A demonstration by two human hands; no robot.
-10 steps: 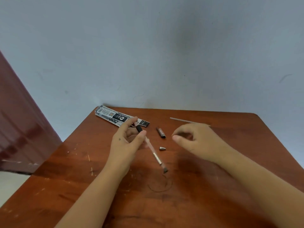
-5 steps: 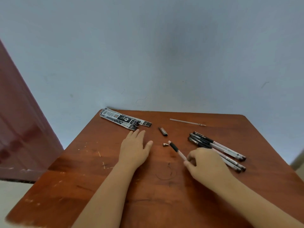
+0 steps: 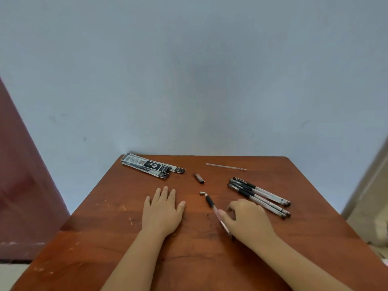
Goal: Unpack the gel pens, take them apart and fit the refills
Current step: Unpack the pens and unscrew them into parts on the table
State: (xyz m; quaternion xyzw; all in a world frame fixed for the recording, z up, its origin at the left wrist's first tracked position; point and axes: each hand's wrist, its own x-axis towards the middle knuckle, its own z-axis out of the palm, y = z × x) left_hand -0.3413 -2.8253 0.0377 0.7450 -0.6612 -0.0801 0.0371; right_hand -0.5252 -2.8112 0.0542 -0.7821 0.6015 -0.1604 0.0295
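Now right hand [image 3: 247,220] holds barrel [image 3: 216,213] (loosely).

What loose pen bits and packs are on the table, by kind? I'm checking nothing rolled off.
Assembled gel pens, in a bunch: about 4
Pen barrel at the right hand: 1
Metal tip cone: 1
Cap: 1
Bare refill: 1
Packaging: 1 pile
Total: about 9

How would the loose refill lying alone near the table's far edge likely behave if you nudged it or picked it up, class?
The refill is a long, very thin tube, so it is probably light and may bend a little when lifted by one end. It looks round and lies flat on the bare table, so a sideways nudge would probably roll it. Its fine tip looks delicate.
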